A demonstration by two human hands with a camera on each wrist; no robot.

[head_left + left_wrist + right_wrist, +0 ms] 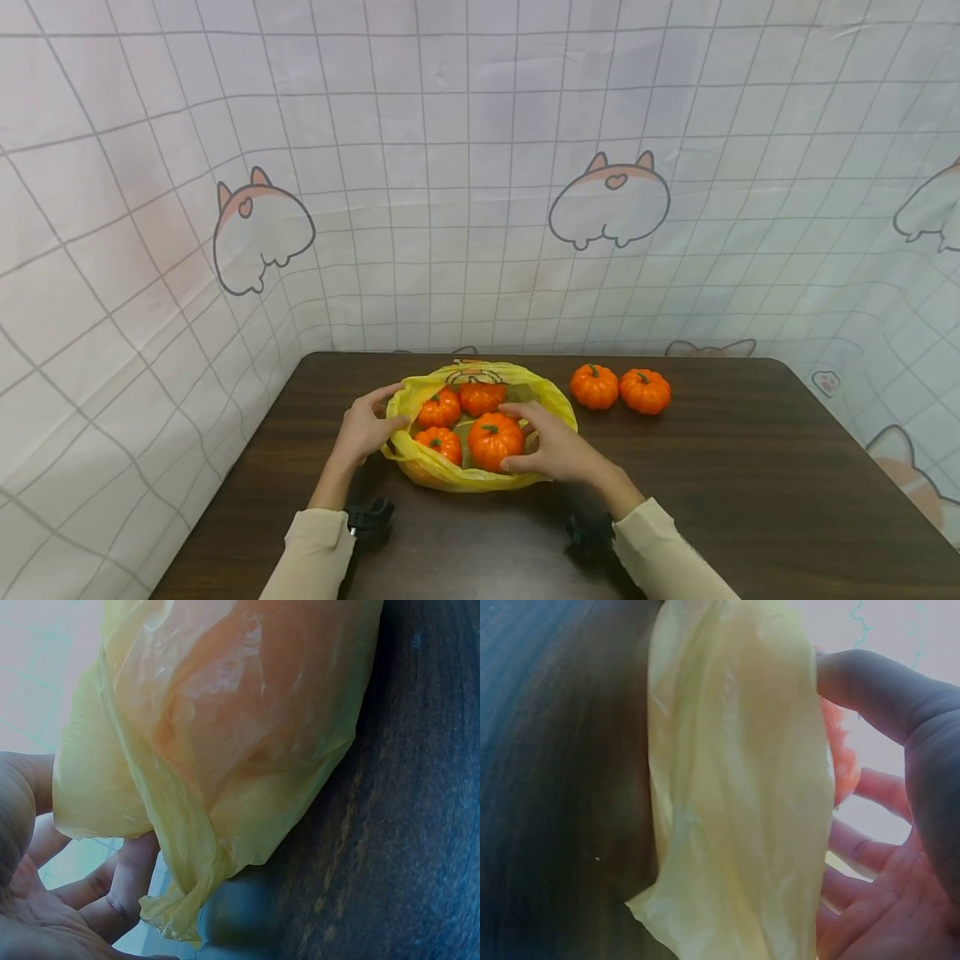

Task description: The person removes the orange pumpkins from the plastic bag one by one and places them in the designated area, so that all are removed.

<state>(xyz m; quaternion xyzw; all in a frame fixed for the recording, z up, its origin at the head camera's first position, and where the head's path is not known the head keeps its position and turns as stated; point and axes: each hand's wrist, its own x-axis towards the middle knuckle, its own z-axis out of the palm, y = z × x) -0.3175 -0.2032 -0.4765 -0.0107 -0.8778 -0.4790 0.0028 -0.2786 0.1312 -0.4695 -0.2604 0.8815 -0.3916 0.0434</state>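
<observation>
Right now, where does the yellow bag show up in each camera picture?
Head: yellow bag in the lower middle, between left hand and right hand.
Left wrist: upper middle, running past the top edge.
Right wrist: down the centre, top to bottom.
Shared landmark: dark table, right of the bag in left wrist, left in right wrist.

No words, numbers or brands can be read. Dark print (pixel 474 375) is seen on the far inner wall of the yellow bag (pixel 444 477), but it cannot be made out. On the white gridded cloth (pixel 450 167), heart marks (pixel 617 181) and a pink paw mark (pixel 827 383) are printed.
</observation>
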